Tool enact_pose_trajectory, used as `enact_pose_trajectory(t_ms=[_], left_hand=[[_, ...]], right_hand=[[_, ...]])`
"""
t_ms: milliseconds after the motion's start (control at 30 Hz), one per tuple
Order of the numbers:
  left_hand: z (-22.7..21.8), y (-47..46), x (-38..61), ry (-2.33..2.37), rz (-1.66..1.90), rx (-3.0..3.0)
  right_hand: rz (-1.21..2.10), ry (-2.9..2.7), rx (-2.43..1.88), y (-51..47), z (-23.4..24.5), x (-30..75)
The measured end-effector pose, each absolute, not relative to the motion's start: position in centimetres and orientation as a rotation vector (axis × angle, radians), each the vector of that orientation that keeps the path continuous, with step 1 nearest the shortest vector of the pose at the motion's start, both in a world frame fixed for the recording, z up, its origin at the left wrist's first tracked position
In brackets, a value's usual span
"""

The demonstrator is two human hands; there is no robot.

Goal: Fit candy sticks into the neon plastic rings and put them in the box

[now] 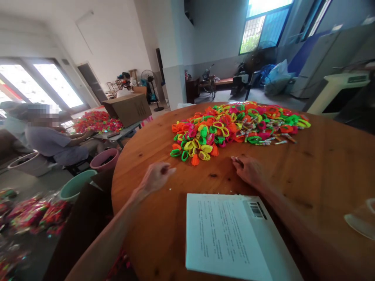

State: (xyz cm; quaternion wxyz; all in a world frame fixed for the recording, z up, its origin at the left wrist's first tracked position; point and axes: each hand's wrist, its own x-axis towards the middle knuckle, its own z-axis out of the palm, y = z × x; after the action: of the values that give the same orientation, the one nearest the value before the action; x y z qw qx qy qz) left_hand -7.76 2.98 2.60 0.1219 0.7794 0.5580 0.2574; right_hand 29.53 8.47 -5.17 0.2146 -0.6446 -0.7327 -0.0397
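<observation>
I can't make out a single word from here. On the bench (325, 168), just behind the right fingers (236, 160), a white book (225, 249) carries rows of small blurred print (220, 224) and a barcode (256, 209), too fuzzy to read.

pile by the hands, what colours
The pile is mostly orange, green, yellow, pink; best seen in the head view.

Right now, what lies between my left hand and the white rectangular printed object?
In the head view, just brown wooden tabletop with a tiny white speck near your left hand.
</observation>
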Motion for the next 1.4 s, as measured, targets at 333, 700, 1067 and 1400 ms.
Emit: enact_pose_trajectory(t_ms=[333,700,1067,1400], left_hand=[[0.1,9.3,1.2,1.723,0.671,2.309],[2.4,2.5,-1.7,1.228,0.617,2.521],[1.2,-0.6,-1.5,0.924,0.489,2.514],[0.8,-0.4,-1.0,0.771,0.618,2.517]], right_hand=[[-0.098,-1.934,-1.699,8.1,-5.8,29.4],[0.121,-1.982,-1.55,6.1,-2.5,28.6],[0.119,-2.223,-1.376,-7.3,-1.4,22.7],[0.087,-2.211,-1.356,-7.3,-1.6,21.9]])
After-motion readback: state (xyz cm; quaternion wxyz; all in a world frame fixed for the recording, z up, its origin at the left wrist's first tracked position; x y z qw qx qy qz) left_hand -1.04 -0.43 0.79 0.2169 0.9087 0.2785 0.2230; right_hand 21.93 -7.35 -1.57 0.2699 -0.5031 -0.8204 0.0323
